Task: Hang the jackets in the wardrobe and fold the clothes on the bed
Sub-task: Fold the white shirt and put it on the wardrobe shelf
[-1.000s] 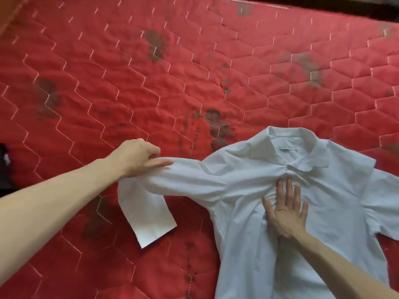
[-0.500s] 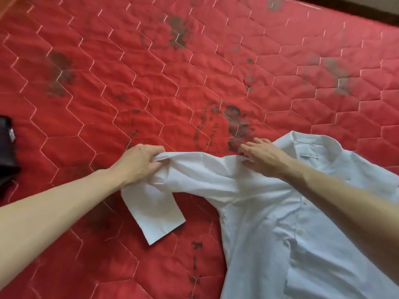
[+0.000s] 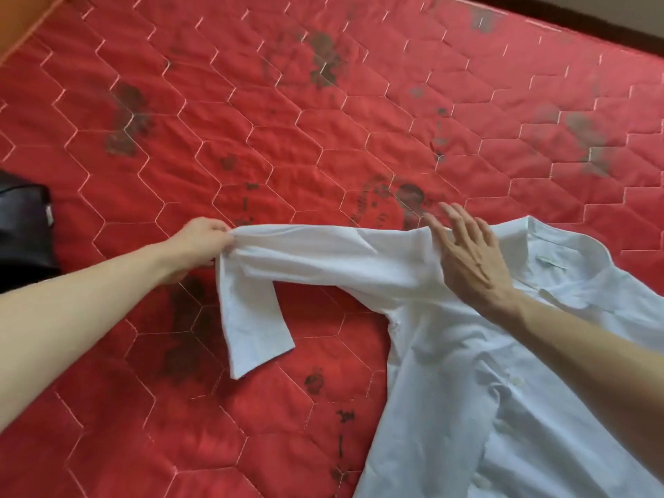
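Head view is showing a white shirt (image 3: 449, 354) lying front-up on the red quilted bed (image 3: 287, 120). Left hand (image 3: 203, 242) is pinching the sleeve (image 3: 316, 257) at its bend, its grip closing tight on the cloth, with the cuff end hanging folded just below that grip. Right hand (image 3: 467, 257) is resting flat on the shirt's shoulder, fingers straight and spread wide, beside the collar (image 3: 560, 246). Well left of the left grip, a dark item (image 3: 21, 228) is lying at the bed's edge.

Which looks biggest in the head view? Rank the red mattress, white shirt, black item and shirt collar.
1. red mattress
2. white shirt
3. black item, cut off by the frame edge, so unsure against the collar
4. shirt collar
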### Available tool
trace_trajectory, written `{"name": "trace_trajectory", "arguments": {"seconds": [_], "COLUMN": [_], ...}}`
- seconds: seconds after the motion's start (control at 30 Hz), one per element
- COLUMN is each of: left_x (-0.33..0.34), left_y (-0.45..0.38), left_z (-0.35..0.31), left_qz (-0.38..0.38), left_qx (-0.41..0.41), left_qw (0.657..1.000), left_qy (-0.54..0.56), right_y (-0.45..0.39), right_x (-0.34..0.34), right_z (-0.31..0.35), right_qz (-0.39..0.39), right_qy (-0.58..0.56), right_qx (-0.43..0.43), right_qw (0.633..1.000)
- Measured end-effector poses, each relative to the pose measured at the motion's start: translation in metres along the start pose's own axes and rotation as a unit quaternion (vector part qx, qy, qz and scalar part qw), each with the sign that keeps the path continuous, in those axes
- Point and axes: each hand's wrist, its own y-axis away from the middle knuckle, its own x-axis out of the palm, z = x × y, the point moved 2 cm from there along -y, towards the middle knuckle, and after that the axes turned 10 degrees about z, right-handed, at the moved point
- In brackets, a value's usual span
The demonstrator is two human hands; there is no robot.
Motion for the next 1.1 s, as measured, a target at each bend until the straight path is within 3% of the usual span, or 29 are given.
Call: {"name": "trace_trajectory", "arguments": {"seconds": [0.07,0.13,0.23,0.37,0.47,0.57,0.67,0.73,0.8,0.87,0.97,1.1], "left_x": [-0.003,0.001,0.005,-0.022,-0.061,-0.077,-0.054,-0.021,0.022,0.051,0.053,0.014], "left_y": [0.001,0.005,0.014,0.014,0.009,0.015,0.026,0.032,0.033,0.029,0.014,-0.016], "left_z": [0.006,0.02,0.038,0.036,0.043,0.055,0.064,0.072,0.089,0.102,0.102,0.098], "left_qz": [-0.049,-0.033,0.023,0.054,-0.05,-0.246,-0.383,-0.333,-0.204,-0.107,-0.119,-0.119], "left_qx": [-0.004,-0.009,-0.053,-0.098,-0.124,-0.107,0.01,0.114,0.181,0.155,0.089,-0.013], "left_qw": [0.998,0.999,0.983,0.985,0.982,0.924,0.864,0.866,0.871,0.887,0.917,0.926], "left_qy": [0.048,-0.028,-0.176,-0.134,-0.136,-0.271,-0.328,-0.355,-0.409,-0.421,-0.37,-0.358], "right_y": [0.0,0.002,0.0,-0.005,-0.008,-0.01,0.002,0.021,0.05,0.079,0.111,0.12], "right_x": [-0.001,0.008,0.028,0.044,0.046,0.044,0.028,0.023,0.032,0.051,0.082,0.092], "right_z": [0.03,0.059,0.08,0.089,0.094,0.096,0.099,0.109,0.124,0.139,0.155,0.154], "right_qz": [-0.007,0.053,0.119,0.138,0.159,0.171,-0.01,-0.144,-0.182,-0.139,-0.043,-0.004], "right_qy": [-0.019,-0.037,-0.131,-0.152,-0.169,-0.184,-0.162,-0.141,-0.16,-0.168,-0.135,-0.132], "right_qx": [-0.095,-0.151,-0.057,0.024,0.033,0.03,0.008,-0.021,-0.024,-0.019,0.0,-0.023], "right_qw": [0.995,0.986,0.983,0.978,0.972,0.968,0.987,0.979,0.97,0.976,0.99,0.991]}}
